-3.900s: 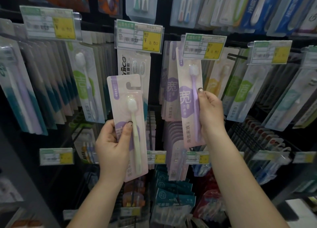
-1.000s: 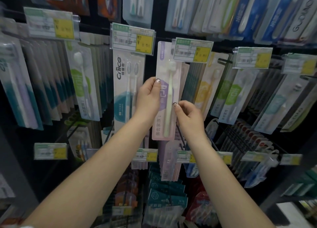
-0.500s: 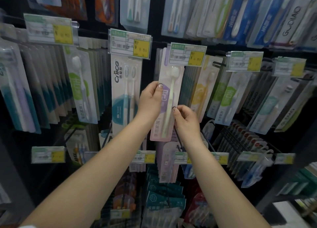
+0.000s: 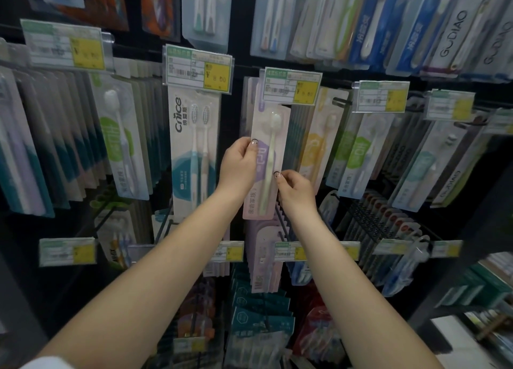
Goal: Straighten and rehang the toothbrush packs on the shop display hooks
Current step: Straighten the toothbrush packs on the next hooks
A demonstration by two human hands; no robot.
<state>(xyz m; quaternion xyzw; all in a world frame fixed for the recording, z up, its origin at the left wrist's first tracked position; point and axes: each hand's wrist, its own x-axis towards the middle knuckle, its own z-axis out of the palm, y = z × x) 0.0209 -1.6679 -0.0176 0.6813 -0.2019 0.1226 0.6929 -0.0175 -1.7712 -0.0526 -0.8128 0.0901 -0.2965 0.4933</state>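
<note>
A Cnice 2-brush pack hangs left of centre under a price tag. Just beside it, the left hand pinches the left edge of a lilac toothbrush pack, thumb on its front. That pack stands nearly upright, its top tucked behind another price tag. The right hand pinches its right edge lower down. A yellow-print pack hangs alongside.

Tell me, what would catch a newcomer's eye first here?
Two bare arms reach up the middle: the left hand and the right hand pinch a pale purple toothbrush pack, slightly tilted, under a green-and-yellow price tag. Left of it hangs a white and teal Cnice twin pack.
</note>
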